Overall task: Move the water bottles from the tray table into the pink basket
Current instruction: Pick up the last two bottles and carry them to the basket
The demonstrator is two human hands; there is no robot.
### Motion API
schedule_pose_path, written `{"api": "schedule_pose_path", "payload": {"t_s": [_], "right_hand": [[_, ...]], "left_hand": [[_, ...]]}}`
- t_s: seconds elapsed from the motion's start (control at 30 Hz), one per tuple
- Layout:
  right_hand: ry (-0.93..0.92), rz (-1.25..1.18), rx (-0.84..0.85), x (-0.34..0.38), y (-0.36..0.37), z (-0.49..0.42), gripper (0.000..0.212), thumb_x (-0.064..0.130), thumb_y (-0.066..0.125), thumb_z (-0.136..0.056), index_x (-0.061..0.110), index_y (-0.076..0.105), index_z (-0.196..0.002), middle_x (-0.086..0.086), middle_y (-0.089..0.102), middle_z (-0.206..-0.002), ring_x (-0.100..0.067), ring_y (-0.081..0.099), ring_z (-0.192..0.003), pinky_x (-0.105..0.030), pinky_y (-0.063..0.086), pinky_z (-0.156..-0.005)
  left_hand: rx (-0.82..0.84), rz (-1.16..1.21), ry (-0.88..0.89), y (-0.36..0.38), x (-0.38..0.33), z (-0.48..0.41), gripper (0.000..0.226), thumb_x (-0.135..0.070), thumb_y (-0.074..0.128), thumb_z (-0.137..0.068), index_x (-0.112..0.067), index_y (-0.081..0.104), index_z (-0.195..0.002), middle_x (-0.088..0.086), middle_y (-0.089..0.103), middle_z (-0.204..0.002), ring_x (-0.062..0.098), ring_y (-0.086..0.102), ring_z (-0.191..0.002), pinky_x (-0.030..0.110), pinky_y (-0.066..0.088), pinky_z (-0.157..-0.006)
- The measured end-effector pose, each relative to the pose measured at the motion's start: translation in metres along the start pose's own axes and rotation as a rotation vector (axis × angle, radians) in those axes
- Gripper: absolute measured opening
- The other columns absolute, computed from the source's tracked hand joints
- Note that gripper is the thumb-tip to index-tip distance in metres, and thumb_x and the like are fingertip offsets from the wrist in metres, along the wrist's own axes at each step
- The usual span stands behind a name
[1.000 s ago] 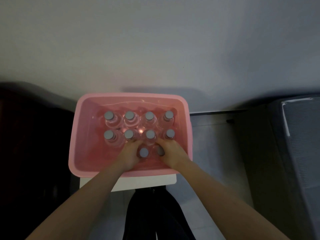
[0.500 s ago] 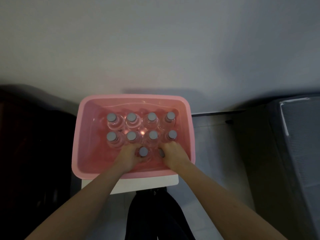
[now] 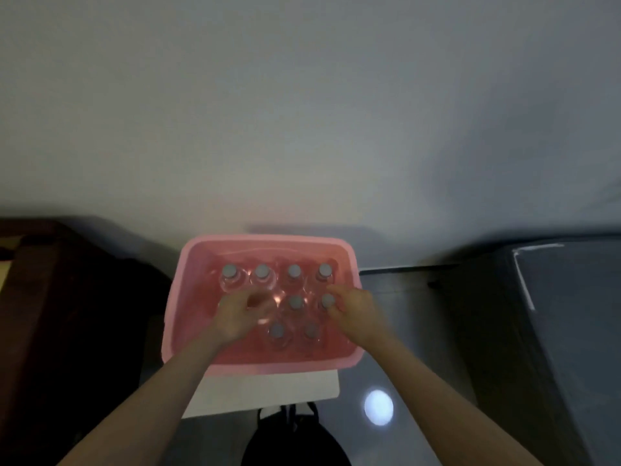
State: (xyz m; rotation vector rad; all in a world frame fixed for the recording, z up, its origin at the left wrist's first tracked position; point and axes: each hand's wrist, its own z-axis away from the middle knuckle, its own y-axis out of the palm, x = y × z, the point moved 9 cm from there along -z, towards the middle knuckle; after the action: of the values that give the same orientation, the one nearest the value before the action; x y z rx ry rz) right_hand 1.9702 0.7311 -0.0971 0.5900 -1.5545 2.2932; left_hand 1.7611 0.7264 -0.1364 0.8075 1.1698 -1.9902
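**Dim room, both hands in the basket**

Glossy floor point(image 3: 403, 331) nearest, with one bright light spot point(image 3: 378, 406). White tray table point(image 3: 268, 388) carries the pink basket point(image 3: 171, 317). Water bottles point(image 3: 277, 330) stand upright inside it, in three rows. Left hand point(image 3: 235, 317): fingers curled round a blurred bottle point(image 3: 260, 302) in the middle row. Right hand point(image 3: 356, 311): thumb and fingers pinch the end bottle point(image 3: 327, 300) of that row at its cap. Grey wall point(image 3: 302, 129) behind.
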Motion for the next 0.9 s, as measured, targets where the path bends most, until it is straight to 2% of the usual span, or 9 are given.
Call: {"api": "schedule_pose_path", "payload": {"t_s": [0.07,0.1,0.17,0.2,0.3,0.47,0.57,0.77,0.9], "right_hand": [[-0.019,0.013,-0.094,0.016,-0.038,0.004,0.034,0.039,0.042,-0.082,0.020,0.063,-0.101,-0.006,0.068,-0.098,-0.029,0.061,-0.094,-0.034,0.044,-0.074],[-0.041,0.024,-0.135,0.026,-0.055,0.004,0.048,0.046,0.037,-0.082,0.018,0.063,-0.111,-0.008,0.066,-0.111,-0.030,0.059,-0.109,-0.035,0.045,-0.086],[-0.089,0.067,-0.194,0.049,-0.091,0.005,0.069,0.054,0.031,-0.084,0.012,0.052,-0.135,-0.011,0.048,-0.144,-0.026,0.037,-0.138,-0.034,0.029,-0.112],[-0.117,0.083,-0.219,0.064,-0.110,0.007,0.071,0.054,0.032,-0.086,0.011,0.045,-0.141,-0.009,0.037,-0.152,-0.023,0.026,-0.145,-0.033,0.019,-0.117],[-0.220,0.079,-0.310,0.106,-0.162,0.015,0.068,0.055,0.033,-0.090,0.016,0.036,-0.146,-0.003,0.023,-0.159,-0.017,0.012,-0.149,-0.031,0.010,-0.119],[-0.469,0.058,-0.427,0.182,-0.225,0.052,0.061,0.051,0.041,-0.096,0.019,0.033,-0.147,0.002,0.023,-0.159,-0.011,0.011,-0.148,-0.027,0.005,-0.119],[-0.641,0.048,-0.444,0.227,-0.240,0.087,0.062,0.048,0.044,-0.096,0.019,0.029,-0.149,0.002,0.021,-0.159,-0.011,0.011,-0.148,-0.027,0.002,-0.118],[-0.923,-0.010,-0.304,0.308,-0.187,0.190,0.064,0.044,0.048,-0.096,0.019,0.025,-0.151,0.002,0.019,-0.160,-0.011,0.010,-0.148,-0.031,0.004,-0.120],[-1.065,-0.007,-0.126,0.355,-0.114,0.271,0.067,0.050,0.043,-0.095,0.022,0.021,-0.152,0.004,0.015,-0.161,-0.012,0.008,-0.149,-0.035,0.006,-0.121]], "left_hand": [[-0.142,0.049,0.057,-0.041,-0.040,0.004,0.016,-0.025,0.065,-0.090,-0.017,0.073,-0.102,-0.014,0.071,-0.088,-0.005,0.064,-0.082,0.014,0.047,-0.079],[-0.215,0.076,0.075,-0.061,-0.059,0.006,0.019,-0.027,0.062,-0.092,-0.018,0.072,-0.106,-0.011,0.071,-0.093,0.000,0.063,-0.084,0.015,0.046,-0.081],[-0.343,0.076,0.104,-0.099,-0.094,0.016,0.026,-0.033,0.057,-0.094,-0.023,0.067,-0.116,-0.006,0.068,-0.113,0.009,0.059,-0.096,0.022,0.042,-0.093],[-0.394,0.063,0.128,-0.116,-0.111,0.024,0.030,-0.034,0.056,-0.095,-0.023,0.063,-0.122,-0.005,0.063,-0.124,0.010,0.056,-0.108,0.023,0.037,-0.100],[-0.550,0.036,0.196,-0.166,-0.156,0.059,0.038,-0.030,0.053,-0.097,-0.018,0.055,-0.133,-0.002,0.052,-0.140,0.015,0.043,-0.133,0.023,0.025,-0.110],[-0.847,0.030,0.222,-0.231,-0.198,0.180,0.043,-0.031,0.045,-0.100,-0.018,0.047,-0.140,0.000,0.044,-0.148,0.017,0.034,-0.141,0.032,0.023,-0.115],[-1.052,0.001,0.204,-0.243,-0.200,0.276,0.044,-0.027,0.051,-0.098,-0.016,0.047,-0.140,0.003,0.042,-0.149,0.018,0.032,-0.142,0.034,0.022,-0.118],[-1.330,0.023,-0.014,-0.205,-0.144,0.481,0.050,-0.026,0.055,-0.096,-0.022,0.042,-0.144,-0.007,0.041,-0.145,0.010,0.034,-0.136,0.031,0.029,-0.113],[-1.496,0.049,-0.202,-0.163,-0.093,0.615,0.047,-0.029,0.056,-0.095,-0.024,0.047,-0.141,-0.001,0.048,-0.144,0.019,0.043,-0.133,0.035,0.037,-0.108]]}}
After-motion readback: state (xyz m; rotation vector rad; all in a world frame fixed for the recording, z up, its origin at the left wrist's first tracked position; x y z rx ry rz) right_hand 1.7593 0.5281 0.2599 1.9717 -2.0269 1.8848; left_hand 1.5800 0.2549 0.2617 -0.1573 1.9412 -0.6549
